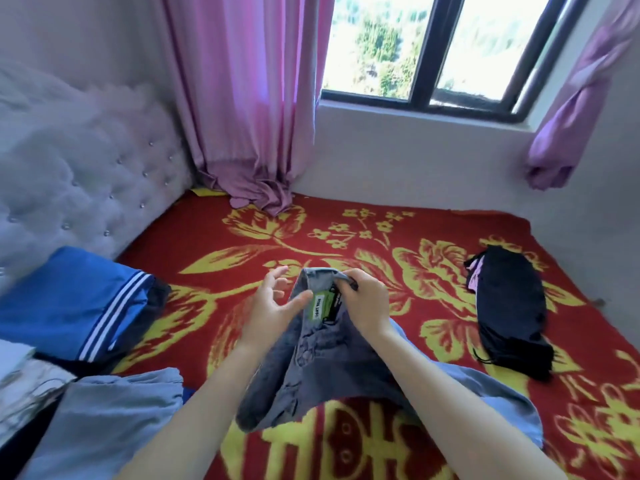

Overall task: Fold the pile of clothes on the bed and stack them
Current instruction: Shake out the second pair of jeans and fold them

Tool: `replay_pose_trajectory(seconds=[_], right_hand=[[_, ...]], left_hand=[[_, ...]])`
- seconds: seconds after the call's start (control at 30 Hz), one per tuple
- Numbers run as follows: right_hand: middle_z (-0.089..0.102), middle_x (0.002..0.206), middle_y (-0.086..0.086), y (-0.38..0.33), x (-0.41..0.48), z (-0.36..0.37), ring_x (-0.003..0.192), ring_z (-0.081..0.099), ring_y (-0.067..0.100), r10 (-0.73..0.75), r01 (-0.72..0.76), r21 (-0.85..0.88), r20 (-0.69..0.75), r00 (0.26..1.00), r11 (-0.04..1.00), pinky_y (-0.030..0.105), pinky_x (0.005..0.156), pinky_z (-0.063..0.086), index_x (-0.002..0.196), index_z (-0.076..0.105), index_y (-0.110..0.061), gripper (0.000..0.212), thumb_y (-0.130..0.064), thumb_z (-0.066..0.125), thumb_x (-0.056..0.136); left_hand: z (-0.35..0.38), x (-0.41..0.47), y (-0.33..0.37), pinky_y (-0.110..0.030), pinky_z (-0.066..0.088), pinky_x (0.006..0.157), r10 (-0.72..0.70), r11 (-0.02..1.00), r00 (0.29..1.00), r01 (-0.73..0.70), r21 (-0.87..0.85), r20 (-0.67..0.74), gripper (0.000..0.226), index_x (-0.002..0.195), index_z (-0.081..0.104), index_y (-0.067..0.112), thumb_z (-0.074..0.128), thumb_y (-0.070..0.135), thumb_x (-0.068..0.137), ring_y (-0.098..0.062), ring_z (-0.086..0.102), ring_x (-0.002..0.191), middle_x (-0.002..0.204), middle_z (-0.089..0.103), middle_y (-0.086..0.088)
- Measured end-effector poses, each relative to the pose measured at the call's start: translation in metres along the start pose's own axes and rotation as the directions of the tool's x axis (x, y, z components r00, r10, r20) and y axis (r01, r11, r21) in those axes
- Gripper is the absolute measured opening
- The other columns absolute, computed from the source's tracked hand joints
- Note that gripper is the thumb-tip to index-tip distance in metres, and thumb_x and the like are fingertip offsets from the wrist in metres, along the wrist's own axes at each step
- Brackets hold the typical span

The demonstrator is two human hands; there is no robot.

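Note:
A pair of grey-blue denim shorts (311,368) with a green label at the waistband hangs in front of me above the red and yellow bedspread (398,244). My right hand (363,303) grips the waistband at its right side. My left hand (273,303) is spread beside the waistband's left side, its thumb touching the denim near the label. A black garment (509,306) lies flat on the bed to the right. At the left sit a blue garment with white stripes (69,299) and a light blue garment (114,414).
A padded white headboard (69,168) runs along the left. Pink curtains (249,98) hang at the back and spill onto the bed corner. A window (433,46) sits above the far wall. White cloth (20,382) shows at the far left edge.

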State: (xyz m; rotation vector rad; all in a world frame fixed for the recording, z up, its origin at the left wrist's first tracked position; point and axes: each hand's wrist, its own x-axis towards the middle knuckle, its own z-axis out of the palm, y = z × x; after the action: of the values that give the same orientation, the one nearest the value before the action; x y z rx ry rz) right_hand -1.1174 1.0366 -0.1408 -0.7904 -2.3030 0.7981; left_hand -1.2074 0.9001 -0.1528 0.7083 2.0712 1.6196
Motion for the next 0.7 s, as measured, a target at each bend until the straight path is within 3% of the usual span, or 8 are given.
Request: replay_pose_trajectory(seconds=[0.1,0.2,0.3,0.37,0.43,0.53,0.63,0.7], right_hand=[[0.07,0.088,0.009,-0.023,0.033,-0.032,0.081,0.062,0.025,-0.06,0.057,-0.039,-0.066,0.996,0.998,0.031,0.066,0.042,0.093,0.07,-0.005,0.019,-0.019,0.057,0.091],[0.069,0.082,0.008,-0.05,0.062,-0.06,0.073,0.057,0.02,-0.099,0.103,0.019,-0.159,0.982,0.994,0.027,0.061,0.036,0.088,0.071,-0.005,0.017,-0.018,0.06,0.088],[0.063,0.073,0.004,-0.071,0.08,-0.094,0.07,0.053,0.018,-0.162,0.177,0.047,-0.233,0.959,0.983,0.029,0.06,0.035,0.082,0.071,-0.004,0.018,-0.017,0.061,0.088],[0.061,0.074,0.004,-0.075,0.088,-0.117,0.07,0.052,0.018,-0.195,0.211,0.033,-0.264,0.944,0.977,0.03,0.062,0.035,0.082,0.071,-0.002,0.017,-0.016,0.062,0.087],[0.06,0.077,0.005,-0.066,0.096,-0.136,0.073,0.052,0.019,-0.2,0.211,0.008,-0.293,0.935,0.977,0.028,0.063,0.034,0.085,0.069,-0.001,0.017,-0.016,0.062,0.087],[0.059,0.079,0.006,-0.04,0.104,-0.15,0.076,0.051,0.021,-0.144,0.152,0.002,-0.304,0.941,0.988,0.028,0.063,0.033,0.086,0.067,-0.001,0.018,-0.018,0.06,0.089],[0.057,0.073,0.006,-0.012,0.11,-0.142,0.073,0.05,0.021,-0.035,0.05,0.076,-0.189,0.981,0.996,0.025,0.056,0.034,0.08,0.066,-0.005,0.013,-0.015,0.063,0.087],[0.059,0.068,0.002,-0.006,0.116,-0.126,0.071,0.053,0.019,0.06,-0.052,0.101,-0.075,0.995,0.993,0.021,0.052,0.04,0.076,0.068,-0.016,0.009,-0.02,0.067,0.084]], left_hand=[[0.013,0.001,-0.012,-0.05,0.036,0.103,0.072,0.934,0.981,-0.131,0.333,0.182,0.12,0.146,0.013,0.037,0.072,0.076,0.049,-0.022,0.035,0.13,0.14,0.038,0.004],[0.029,0.004,-0.011,-0.046,0.037,0.101,0.07,0.843,0.994,-0.102,0.528,0.08,0.122,0.146,-0.012,0.035,0.075,0.056,0.064,-0.029,0.036,0.13,0.143,0.037,-0.003],[0.025,0.013,-0.008,-0.037,0.049,0.075,0.028,0.844,0.998,0.009,0.537,-0.061,0.111,0.146,-0.015,0.029,0.07,0.037,0.076,-0.026,0.061,0.096,0.123,0.059,-0.005],[0.012,0.013,-0.006,-0.03,0.042,0.056,0.021,0.815,0.998,0.02,0.579,-0.065,0.089,0.147,0.008,0.03,0.064,0.039,0.078,-0.023,0.062,0.074,0.099,0.066,-0.002],[-0.004,0.011,-0.002,-0.031,0.036,0.055,0.092,0.764,0.995,-0.047,0.644,-0.036,0.041,0.108,0.051,0.031,0.051,0.046,0.07,-0.025,0.063,0.076,0.084,0.066,0.001],[-0.029,0.003,0.005,-0.029,0.033,0.055,0.128,0.936,0.979,-0.172,0.307,0.158,0.018,0.063,0.05,0.014,0.054,0.031,0.061,-0.008,0.051,0.057,0.06,0.054,0.008],[-0.047,-0.016,0.016,-0.03,0.048,0.065,0.119,0.991,0.923,-0.132,0.01,0.366,0.02,0.079,0.063,-0.004,0.07,0.011,0.069,-0.014,0.062,0.072,0.076,0.066,-0.01],[-0.06,-0.033,0.019,-0.026,0.052,0.064,0.077,0.995,0.926,-0.05,-0.083,0.37,0.01,0.081,0.071,0.006,0.072,0.001,0.072,-0.019,0.068,0.074,0.082,0.071,-0.01]])
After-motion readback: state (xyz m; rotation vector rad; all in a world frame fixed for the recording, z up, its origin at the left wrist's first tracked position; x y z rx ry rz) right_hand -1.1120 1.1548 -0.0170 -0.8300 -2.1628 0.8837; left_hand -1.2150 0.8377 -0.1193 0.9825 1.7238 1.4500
